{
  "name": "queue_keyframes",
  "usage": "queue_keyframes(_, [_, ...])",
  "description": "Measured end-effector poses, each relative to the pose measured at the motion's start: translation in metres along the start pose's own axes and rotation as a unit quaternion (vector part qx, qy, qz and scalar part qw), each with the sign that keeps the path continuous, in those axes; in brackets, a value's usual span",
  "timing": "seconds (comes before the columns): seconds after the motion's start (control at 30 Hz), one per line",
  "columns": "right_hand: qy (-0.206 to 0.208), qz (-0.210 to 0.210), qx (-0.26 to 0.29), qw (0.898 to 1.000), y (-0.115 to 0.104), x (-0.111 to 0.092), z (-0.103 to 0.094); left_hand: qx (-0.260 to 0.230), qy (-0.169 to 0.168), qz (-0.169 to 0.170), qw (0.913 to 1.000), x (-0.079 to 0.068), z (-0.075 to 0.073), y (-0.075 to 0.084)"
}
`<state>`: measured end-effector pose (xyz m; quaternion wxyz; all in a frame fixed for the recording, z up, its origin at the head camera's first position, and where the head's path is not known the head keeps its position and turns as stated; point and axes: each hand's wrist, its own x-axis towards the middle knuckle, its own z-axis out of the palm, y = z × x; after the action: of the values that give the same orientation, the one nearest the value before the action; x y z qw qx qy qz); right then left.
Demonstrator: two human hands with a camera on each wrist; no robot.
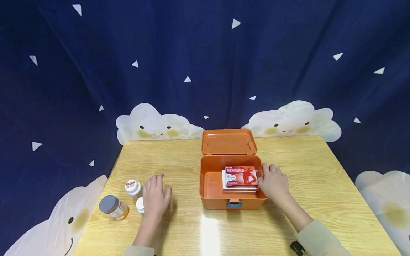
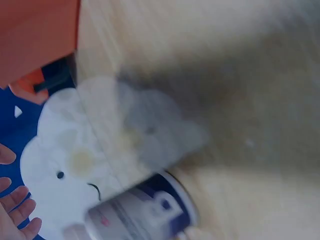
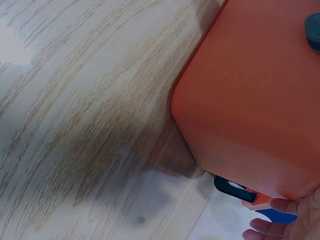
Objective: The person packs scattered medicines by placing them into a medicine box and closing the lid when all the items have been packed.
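An orange lidded box [image 1: 205,202] stands on the table with its lid [image 1: 229,142] tipped open at the back. Inside, towards the right, lies a stack of medicine cartons, a red and white one [image 1: 241,176] on top. My right hand [image 1: 276,183] holds the box's right rim, thumb over the edge and fingers [image 3: 270,227] along the outside. To the left, my left hand [image 1: 156,195] hovers beside the bottles with relaxed fingers and nothing in them. It partly hides a white-capped bottle [image 1: 140,205]. A white and navy bottle [image 2: 145,212] shows near it in the left wrist view.
Left of my left hand stand a white bottle with a red-marked cap [image 1: 133,188] and a grey-capped jar [image 1: 114,207]. A blue latch [image 1: 234,204] juts from the box's front. Behind the wooden table [image 1: 160,156] hangs a dark blue curtain [image 1: 205,53].
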<state>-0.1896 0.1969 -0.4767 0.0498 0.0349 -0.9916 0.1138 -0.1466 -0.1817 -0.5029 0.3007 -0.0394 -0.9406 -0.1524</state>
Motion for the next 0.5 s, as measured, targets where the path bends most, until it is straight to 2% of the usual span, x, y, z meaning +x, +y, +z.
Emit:
queue_keyframes(0.27, [-0.005, 0.003, 0.000, 1.000, 0.000, 0.000, 0.000, 0.015, -0.046, -0.072, 0.9962, -0.022, -0.011, -0.025])
queue_keyframes(0.5, [-0.004, 0.005, -0.001, 1.000, 0.000, 0.000, 0.001, 0.021, -0.050, -0.114, 0.9920, -0.040, -0.015, -0.038])
